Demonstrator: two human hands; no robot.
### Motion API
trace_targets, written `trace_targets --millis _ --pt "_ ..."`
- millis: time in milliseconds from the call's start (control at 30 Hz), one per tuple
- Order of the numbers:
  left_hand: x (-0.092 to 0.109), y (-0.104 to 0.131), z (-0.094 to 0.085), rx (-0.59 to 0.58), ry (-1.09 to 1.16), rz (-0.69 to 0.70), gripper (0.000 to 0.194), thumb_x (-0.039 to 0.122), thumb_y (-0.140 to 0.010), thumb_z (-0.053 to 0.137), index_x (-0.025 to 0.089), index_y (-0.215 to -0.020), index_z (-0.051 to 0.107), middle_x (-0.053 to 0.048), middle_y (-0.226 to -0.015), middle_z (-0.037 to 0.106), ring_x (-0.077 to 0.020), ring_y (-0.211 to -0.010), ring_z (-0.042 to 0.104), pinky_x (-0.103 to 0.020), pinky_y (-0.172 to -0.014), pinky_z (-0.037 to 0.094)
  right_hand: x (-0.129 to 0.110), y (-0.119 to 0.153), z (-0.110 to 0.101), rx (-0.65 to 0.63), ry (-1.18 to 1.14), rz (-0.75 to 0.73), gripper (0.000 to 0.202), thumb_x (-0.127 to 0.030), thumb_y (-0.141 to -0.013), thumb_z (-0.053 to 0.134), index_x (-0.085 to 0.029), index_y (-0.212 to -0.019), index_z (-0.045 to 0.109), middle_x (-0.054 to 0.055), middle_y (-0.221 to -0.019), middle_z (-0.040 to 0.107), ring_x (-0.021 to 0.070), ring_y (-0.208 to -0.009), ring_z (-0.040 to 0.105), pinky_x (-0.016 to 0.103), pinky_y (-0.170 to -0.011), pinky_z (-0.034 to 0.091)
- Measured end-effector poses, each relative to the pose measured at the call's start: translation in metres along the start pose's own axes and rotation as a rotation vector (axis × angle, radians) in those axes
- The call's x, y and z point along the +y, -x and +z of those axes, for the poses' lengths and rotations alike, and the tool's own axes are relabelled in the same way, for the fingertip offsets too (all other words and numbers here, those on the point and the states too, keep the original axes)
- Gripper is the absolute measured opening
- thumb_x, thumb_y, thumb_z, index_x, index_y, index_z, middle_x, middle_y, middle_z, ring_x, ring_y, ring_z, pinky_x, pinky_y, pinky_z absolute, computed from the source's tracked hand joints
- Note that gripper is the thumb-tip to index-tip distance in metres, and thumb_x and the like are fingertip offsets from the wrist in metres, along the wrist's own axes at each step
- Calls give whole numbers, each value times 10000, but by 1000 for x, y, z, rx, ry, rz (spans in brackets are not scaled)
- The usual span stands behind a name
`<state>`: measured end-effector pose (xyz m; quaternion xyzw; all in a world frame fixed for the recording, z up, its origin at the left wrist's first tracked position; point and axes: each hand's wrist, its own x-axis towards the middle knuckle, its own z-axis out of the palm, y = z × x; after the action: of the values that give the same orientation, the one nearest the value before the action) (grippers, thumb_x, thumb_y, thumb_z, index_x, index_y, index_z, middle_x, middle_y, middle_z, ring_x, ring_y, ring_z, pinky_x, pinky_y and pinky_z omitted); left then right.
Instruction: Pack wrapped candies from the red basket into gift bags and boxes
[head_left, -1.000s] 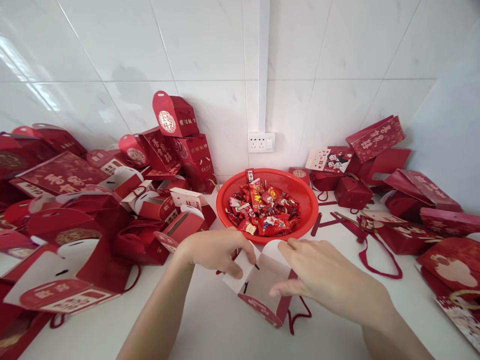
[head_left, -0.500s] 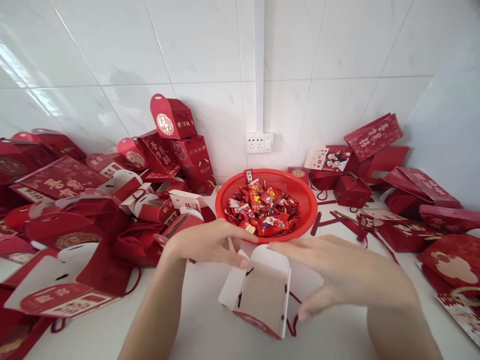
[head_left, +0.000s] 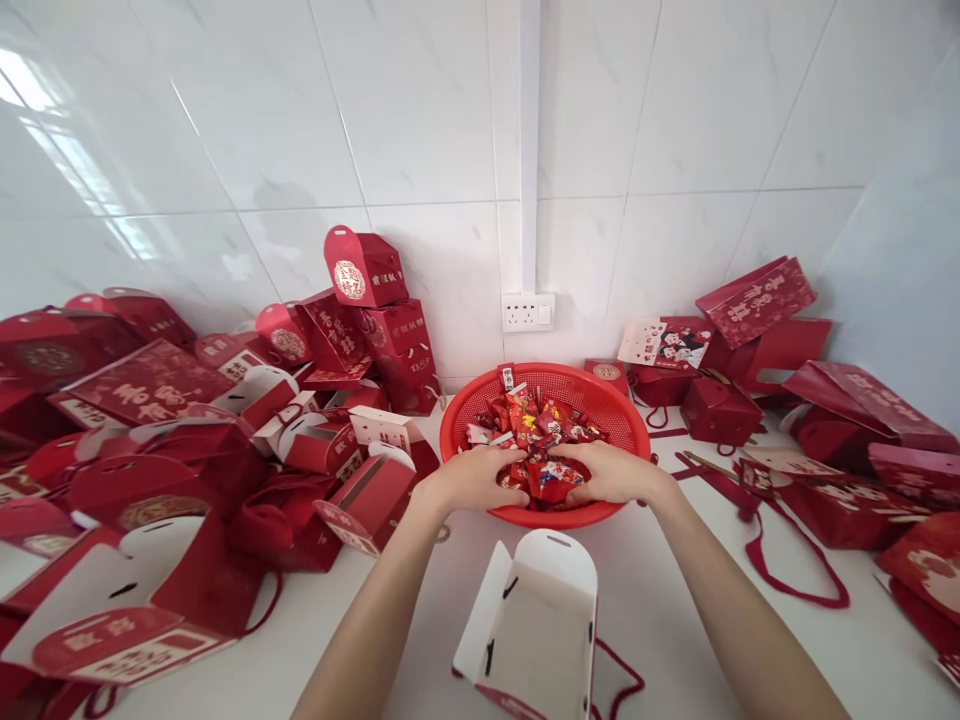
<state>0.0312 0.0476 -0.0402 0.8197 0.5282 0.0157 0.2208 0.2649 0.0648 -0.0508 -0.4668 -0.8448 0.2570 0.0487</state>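
Both of my hands are in the red plastic basket (head_left: pixel 559 517), which holds a heap of red-wrapped candies (head_left: pixel 546 420). My left hand (head_left: pixel 478 478) rests on the candies at the near left side, thumb apart from the fingers. From the right, my right hand (head_left: pixel 611 474) touches the pile with its fingers spread. A red packet with a blue and white print (head_left: pixel 556 478) lies between the two hands. Some fingertips are hidden among the wrappers. Nearer to me stands an open gift box (head_left: pixel 546 625), white inside, with nothing in it and a dark red cord (head_left: pixel 624 672) beside it.
Many red gift boxes crowd the left, including a stack (head_left: pixel 397 325) by the tiled wall. More boxes (head_left: pixel 721 410) and a flat bag (head_left: pixel 757 300) fill the right. Scissors (head_left: pixel 701 462) and red ribbon (head_left: pixel 799 597) lie right of the basket. A wall socket (head_left: pixel 527 312) is behind it.
My hands have left the open box and moved forward into the basket, onto the candies. The view has shifted, so the box appears lower in the picture.
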Motion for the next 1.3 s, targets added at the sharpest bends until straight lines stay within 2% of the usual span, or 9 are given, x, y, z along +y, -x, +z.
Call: trace_targets --millis 133,233,400,467,600,733,1033,1167,1300 --pt "-1 -8 -2 -48 -23 -13 800 471 -772 715 233 -1510 519 -114 -1502 571 -352 -1377 534 -422 -1134 419 5 -7 2 247 -80 115 348 -302 -908 621 -157 -1219 683 134 -1214 738 311 -1141 684 394 -983 501" --pt "-3 -20 -1 -92 -31 17 825 495 -759 731 225 -1510 520 -123 -1484 587 -353 -1349 560 -420 -1129 429 11 -13 2 443 -105 269 429 -380 -997 493 -95 -1305 586 212 -1257 694 345 -1215 644 443 -1006 479" --pt "6 -39 5 -148 -143 19 854 497 -718 785 245 -1493 528 -170 -1448 599 -386 -1319 576 -453 -1085 470 19 -20 8 496 -100 283 803 -447 -962 560 -54 -1582 235 285 -1662 229 340 -1574 184 484 -1219 272" --pt "15 -44 7 -150 -206 -20 905 477 -688 818 246 -1504 503 -189 -1446 593 -402 -1323 570 -468 -1070 484 22 -22 11 435 -82 246 887 -421 -888 666 -90 -1595 245 276 -1684 163 358 -1586 100 525 -1227 248" --pt "31 -47 11 -115 -306 -88 856 484 -682 834 207 -1443 558 -206 -1337 665 -406 -1255 622 -474 -1024 518 25 -23 12 309 -14 80 817 -297 -695 841 -176 -1444 538 210 -1578 444 411 -1493 356 546 -1162 349" --pt "32 -47 14 -55 -298 -80 546 451 -821 710 206 -1307 666 -188 -1257 714 -388 -1183 672 -461 -974 538 22 -21 9 272 19 -27 557 -250 -677 841 -230 -1218 709 111 -1356 648 361 -1338 510 464 -1099 400" --pt "15 -55 20 128 -161 -80 354 318 -990 442 195 -1087 760 -175 -1147 756 -363 -1099 707 -440 -901 526 7 -18 9 114 189 109 752 -337 -655 886 -254 -1362 642 151 -1180 646 384 -1241 500 467 -1003 397" --pt "8 -58 20 168 -38 -29 316 316 -987 463 202 -888 741 -115 -980 781 -300 -961 729 -354 -834 506 9 -18 10 187 130 144 537 -344 -729 838 -224 -1233 697 157 -1136 638 368 -1103 577 413 -905 422" --pt "6 -60 19 259 88 -19 340 315 -991 439 200 -759 661 -73 -845 757 -255 -863 714 -303 -778 468 15 -20 11 270 58 115 90 -260 -799 740 -205 -844 685 92 -920 653 292 -911 613 338 -780 387"
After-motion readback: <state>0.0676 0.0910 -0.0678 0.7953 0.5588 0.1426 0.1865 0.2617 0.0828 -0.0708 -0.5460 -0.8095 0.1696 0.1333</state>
